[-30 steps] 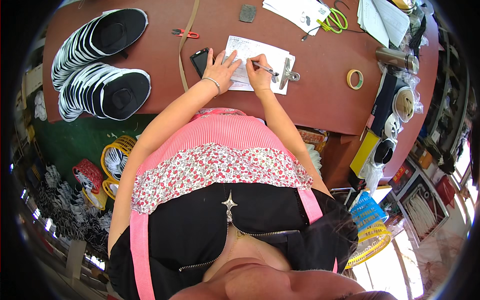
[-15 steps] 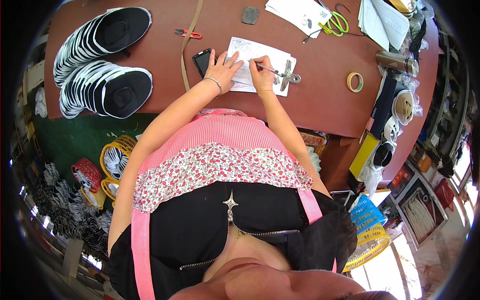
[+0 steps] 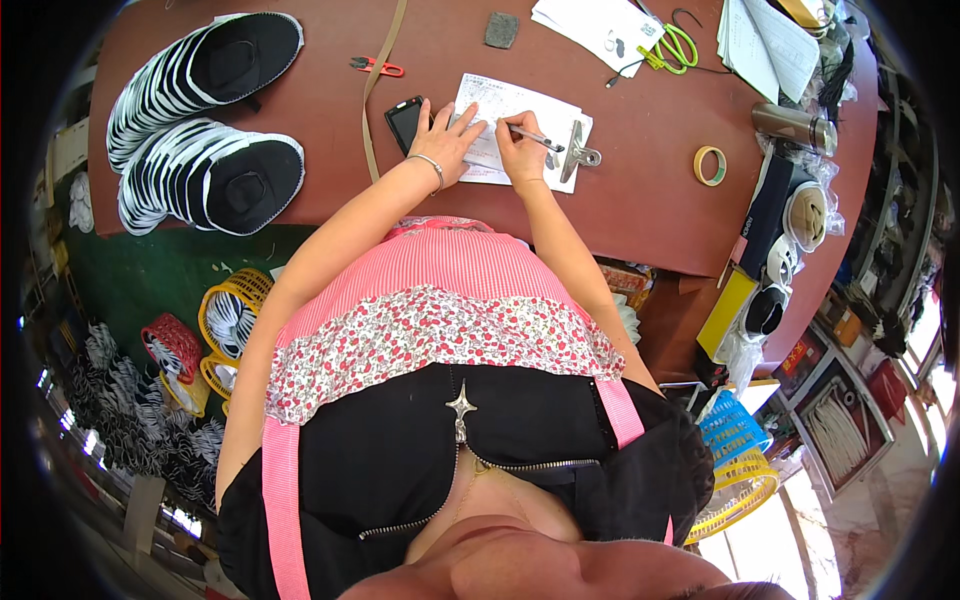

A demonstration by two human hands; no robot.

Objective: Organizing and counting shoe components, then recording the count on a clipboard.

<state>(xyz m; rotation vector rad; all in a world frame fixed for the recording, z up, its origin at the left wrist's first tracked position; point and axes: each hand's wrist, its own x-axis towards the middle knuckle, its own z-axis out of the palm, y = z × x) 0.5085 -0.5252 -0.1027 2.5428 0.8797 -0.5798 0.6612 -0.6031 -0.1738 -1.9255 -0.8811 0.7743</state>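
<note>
A pen (image 3: 535, 138) is gripped in my right hand (image 3: 521, 152), its near end angled over the sheets and its other end toward the metal clip (image 3: 579, 157). Beneath both hands lie white printed sheets (image 3: 505, 93), held at their right side by that clip. My left hand (image 3: 444, 144) rests flat on the left part of the paper with its fingers spread. A bracelet circles that wrist. Beside its fingertips, a black phone (image 3: 402, 122) lies partly covered by the hand. The pen's tip is hard to make out.
Two stacks of black-and-white striped shoe uppers (image 3: 240, 185) stand at the left. Red thread snips (image 3: 378, 67) and a tan strap (image 3: 376, 110) lie nearer. Green scissors (image 3: 676, 48), a tape roll (image 3: 710, 165) and a steel flask (image 3: 795, 128) sit to the right. Yellow baskets (image 3: 222, 290) are below.
My right hand has shifted very slightly left with the pen, and the pen's angle has changed a little. My left hand and the sheets have stayed put.
</note>
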